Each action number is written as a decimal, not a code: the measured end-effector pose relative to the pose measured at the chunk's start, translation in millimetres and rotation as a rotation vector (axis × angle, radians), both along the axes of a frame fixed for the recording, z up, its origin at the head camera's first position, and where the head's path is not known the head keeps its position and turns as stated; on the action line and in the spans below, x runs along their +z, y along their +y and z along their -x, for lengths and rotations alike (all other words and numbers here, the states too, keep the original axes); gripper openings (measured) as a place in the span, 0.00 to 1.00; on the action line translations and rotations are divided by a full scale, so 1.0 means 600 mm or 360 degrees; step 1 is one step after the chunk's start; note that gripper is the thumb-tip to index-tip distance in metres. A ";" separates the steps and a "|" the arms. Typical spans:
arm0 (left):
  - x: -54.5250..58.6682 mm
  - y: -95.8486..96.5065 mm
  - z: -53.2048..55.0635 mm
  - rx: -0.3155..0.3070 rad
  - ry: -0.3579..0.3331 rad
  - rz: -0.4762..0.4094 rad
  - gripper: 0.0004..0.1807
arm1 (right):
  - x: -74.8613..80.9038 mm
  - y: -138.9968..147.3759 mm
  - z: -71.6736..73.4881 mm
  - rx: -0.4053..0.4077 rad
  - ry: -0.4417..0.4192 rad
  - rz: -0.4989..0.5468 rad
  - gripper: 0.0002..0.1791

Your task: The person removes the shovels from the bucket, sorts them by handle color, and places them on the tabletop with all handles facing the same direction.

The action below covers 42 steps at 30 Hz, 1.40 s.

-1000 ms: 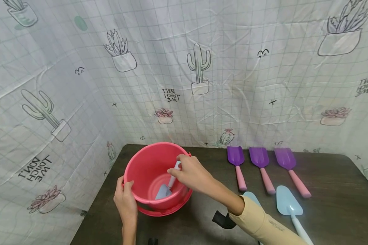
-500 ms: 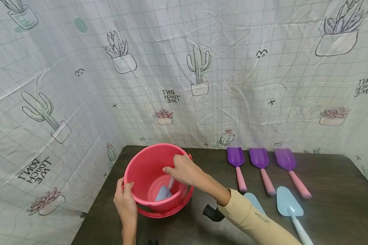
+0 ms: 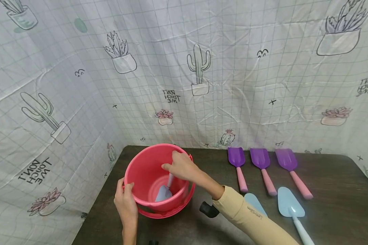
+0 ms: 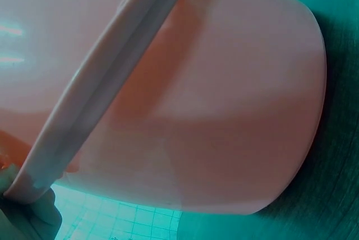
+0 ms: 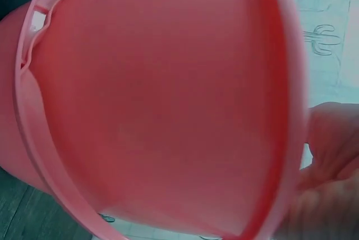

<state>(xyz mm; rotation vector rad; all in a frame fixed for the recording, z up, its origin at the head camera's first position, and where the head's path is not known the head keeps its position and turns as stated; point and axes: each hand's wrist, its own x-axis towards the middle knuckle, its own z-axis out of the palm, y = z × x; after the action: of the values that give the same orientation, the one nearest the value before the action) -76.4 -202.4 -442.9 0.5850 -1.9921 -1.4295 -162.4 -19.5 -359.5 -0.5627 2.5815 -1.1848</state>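
Observation:
A pink bucket (image 3: 153, 163) stands tilted toward me at the left of the table, its handle lowered around the front. My left hand (image 3: 125, 204) grips its rim on the left, thumb over the edge. Inside the bucket is a light blue trowel (image 3: 163, 193), blade low and pale handle rising to the right. My right hand (image 3: 184, 166) reaches over the right rim and holds the upper end of that handle, which the hand mostly hides. In the right wrist view, the bucket wall (image 5: 168, 100) covers the trowel.
Three purple shovels (image 3: 260, 157) with pink handles lie in a row at the back right. A light blue trowel (image 3: 289, 202) lies in front of them. Another light blue blade (image 3: 255, 204) and a black curved piece (image 3: 209, 209) show beside my right sleeve. A printed curtain hangs behind the table.
My right hand and forearm have shifted left and the hand has come slightly lower into the bucket with the trowel handle. My left hand stays on the rim.

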 end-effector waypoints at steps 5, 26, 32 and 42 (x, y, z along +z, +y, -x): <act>0.001 0.000 0.000 -0.0005 0.0013 -0.0002 0.15 | -0.005 -0.008 0.011 -0.0003 0.0008 -0.0025 0.14; -0.001 0.000 0.002 -0.0017 0.0014 -0.0042 0.16 | -0.023 -0.028 0.029 0.0081 0.0261 -0.0063 0.12; -0.002 0.000 0.002 -0.0020 0.0037 -0.0042 0.16 | -0.022 -0.027 0.030 0.0093 0.0288 0.0024 0.14; -0.001 -0.001 0.001 -0.0027 0.0020 -0.0033 0.16 | -0.024 -0.026 0.031 0.0089 0.0216 0.0214 0.09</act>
<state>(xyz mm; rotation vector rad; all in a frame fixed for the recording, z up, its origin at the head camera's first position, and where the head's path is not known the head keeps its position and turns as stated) -77.0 -203.2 -443.6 0.5678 -1.9792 -1.4622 -181.3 -35.1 -373.8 -0.7637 2.5908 -1.3526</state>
